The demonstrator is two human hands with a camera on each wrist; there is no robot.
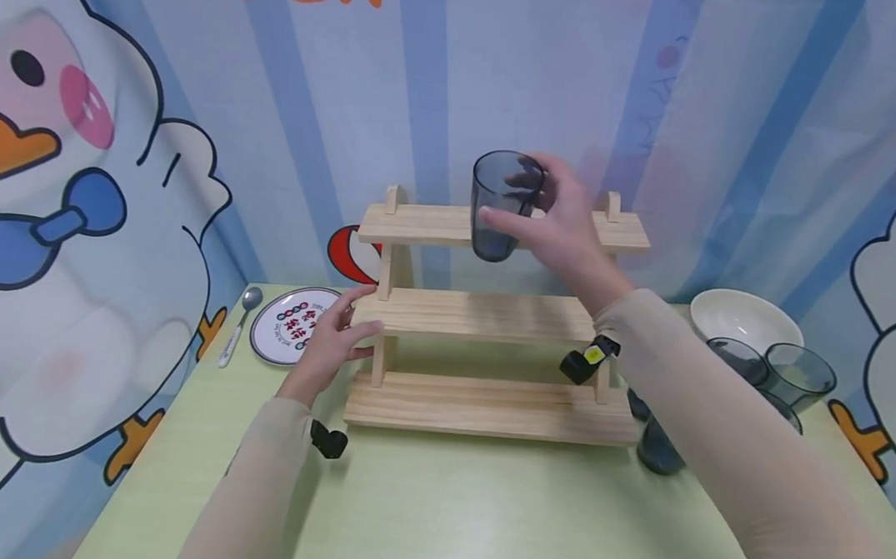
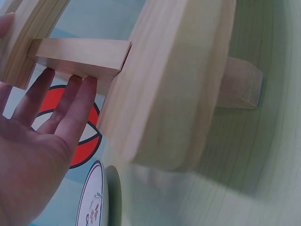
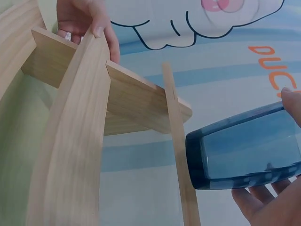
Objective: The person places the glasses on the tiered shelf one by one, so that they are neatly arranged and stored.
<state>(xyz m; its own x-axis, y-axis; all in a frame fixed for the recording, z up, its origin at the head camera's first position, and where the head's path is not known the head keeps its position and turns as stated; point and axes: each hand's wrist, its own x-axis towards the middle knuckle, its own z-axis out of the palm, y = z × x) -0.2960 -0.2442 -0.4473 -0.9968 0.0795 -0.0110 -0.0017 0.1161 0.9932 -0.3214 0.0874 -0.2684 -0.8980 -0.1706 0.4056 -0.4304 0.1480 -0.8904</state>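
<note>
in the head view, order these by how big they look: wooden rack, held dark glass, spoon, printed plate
1. wooden rack
2. held dark glass and printed plate: too alike to rank, and the plate is partly covered
3. spoon

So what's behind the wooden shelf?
A striped blue cloth, with a red shape peeking out left of the shelf. The boards cover part of the cloth; I can't see there.

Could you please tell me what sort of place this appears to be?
Probably a staged tabletop set-up indoors: a printed cartoon backdrop lines the back and sides of a pale green table, where a tiered wooden shelf stands.
</note>
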